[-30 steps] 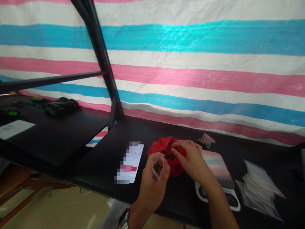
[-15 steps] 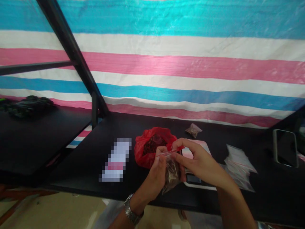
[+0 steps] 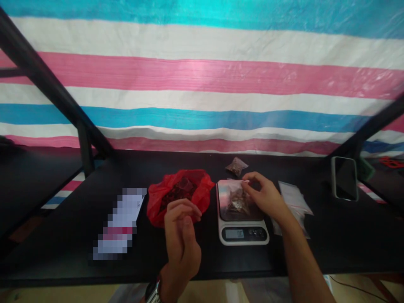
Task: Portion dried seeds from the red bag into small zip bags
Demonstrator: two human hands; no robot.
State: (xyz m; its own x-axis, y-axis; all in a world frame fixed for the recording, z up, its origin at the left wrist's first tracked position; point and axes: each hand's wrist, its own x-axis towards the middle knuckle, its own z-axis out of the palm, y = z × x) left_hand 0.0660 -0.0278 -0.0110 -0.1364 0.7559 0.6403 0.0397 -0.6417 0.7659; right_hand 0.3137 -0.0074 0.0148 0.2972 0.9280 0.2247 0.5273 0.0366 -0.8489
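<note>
On the plate of a white digital scale [image 3: 244, 243] lies a clear zip bag [image 3: 238, 202] of dried brownish pieces. My right hand [image 3: 265, 193] pinches the top right edge of this bag between thumb and fingers. The scale's display appears to read zero, though the digits are small. My left hand [image 3: 183, 235] is raised in front of a red plastic bag [image 3: 203, 193], fingers loosely bent, with nothing in it. Dark dried material [image 3: 181, 191] and part of a clear pinkish object show inside the red bag.
Behind the scale lies a small filled zip bag [image 3: 236, 166]. Flat zip bags [image 3: 295, 202] are stacked to its right, with a phone [image 3: 345, 179] farther right. A blurred-out paper or packet [image 3: 121, 223] is at left on the black table [image 3: 208, 269]. Striped sheeting hangs behind.
The filled zip bag has gone from between both hands onto the scale. My left hand has let go and moved left; my right hand still grips the bag's edge. The view has shifted right.
</note>
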